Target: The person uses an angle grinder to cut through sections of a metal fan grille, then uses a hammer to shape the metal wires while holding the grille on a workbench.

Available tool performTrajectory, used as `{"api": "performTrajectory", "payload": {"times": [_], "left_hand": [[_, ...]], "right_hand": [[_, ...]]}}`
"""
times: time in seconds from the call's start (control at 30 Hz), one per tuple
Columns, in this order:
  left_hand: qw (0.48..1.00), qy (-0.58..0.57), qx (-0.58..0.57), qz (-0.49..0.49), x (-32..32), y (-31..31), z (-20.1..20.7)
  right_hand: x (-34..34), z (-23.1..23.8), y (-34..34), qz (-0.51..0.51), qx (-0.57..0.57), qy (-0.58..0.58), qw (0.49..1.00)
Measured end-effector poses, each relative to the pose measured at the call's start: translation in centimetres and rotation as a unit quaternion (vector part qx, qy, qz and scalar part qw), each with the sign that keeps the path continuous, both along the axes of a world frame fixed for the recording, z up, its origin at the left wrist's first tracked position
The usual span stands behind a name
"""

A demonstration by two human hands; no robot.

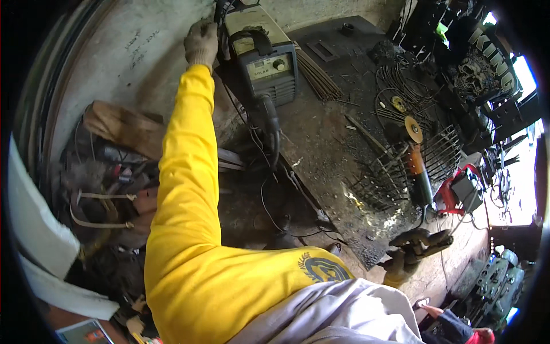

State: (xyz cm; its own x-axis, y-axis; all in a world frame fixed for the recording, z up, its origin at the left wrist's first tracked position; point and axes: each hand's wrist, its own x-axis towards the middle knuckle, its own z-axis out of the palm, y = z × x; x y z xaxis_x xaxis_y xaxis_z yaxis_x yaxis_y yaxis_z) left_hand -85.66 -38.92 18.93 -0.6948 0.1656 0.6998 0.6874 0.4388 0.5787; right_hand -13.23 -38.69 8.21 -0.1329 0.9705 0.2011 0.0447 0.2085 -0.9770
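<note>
My left arm, in a yellow sleeve, stretches to the back wall. In a greyish glove, my left hand [201,43] is curled beside the rear of a box-shaped welding machine [269,74] with a dark handle and front knob. Dark cables run by its fingers; whatever is in them is hidden. Low on the right, my right hand [401,268] wears a dark glove and is closed around a black welding electrode holder [423,241]. A thin rod [460,221] slants up from the holder's jaws. This hand is just off the dark table's [326,132] near corner.
An angle grinder [419,175] with a tan disc lies on a metal grate [381,180]. Welding rods [318,74] lie beside the machine. A person in a dark printed shirt [487,69] is at the far right; another person's hand [423,303] shows lower right. A bow saw [106,212] lies left.
</note>
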Motion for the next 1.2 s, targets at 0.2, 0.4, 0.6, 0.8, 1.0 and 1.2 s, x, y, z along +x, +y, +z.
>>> {"api": "performTrajectory", "payload": {"times": [0.2,0.4,0.6,0.8,1.0,1.2], "left_hand": [[0.976,0.000,-0.160,-0.147,-12.2,8.4,-0.6],[0.931,-0.158,-0.321,-0.077,-19.2,13.6,0.6],[0.886,-0.347,-0.281,-0.122,-19.8,15.8,1.0],[0.834,-0.398,-0.246,-0.292,-21.9,20.4,-7.1],[0.787,-0.216,-0.248,-0.522,-39.3,20.5,-4.7],[0.548,-0.363,-0.422,-0.625,-27.3,18.7,-2.4]], "right_hand": [[-0.6,0.2,-2.5,-0.111,0.004,-0.048,0.993],[-3.3,1.5,-3.3,-0.159,0.043,-0.072,0.984],[-4.9,1.9,-4.0,-0.182,0.087,-0.086,0.976],[-2.9,3.7,-7.9,-0.256,0.042,-0.107,0.960],[0.0,-1.7,-4.8,-0.316,0.021,-0.003,0.949],[-2.5,3.5,-7.4,-0.347,0.032,-0.036,0.937]]}}
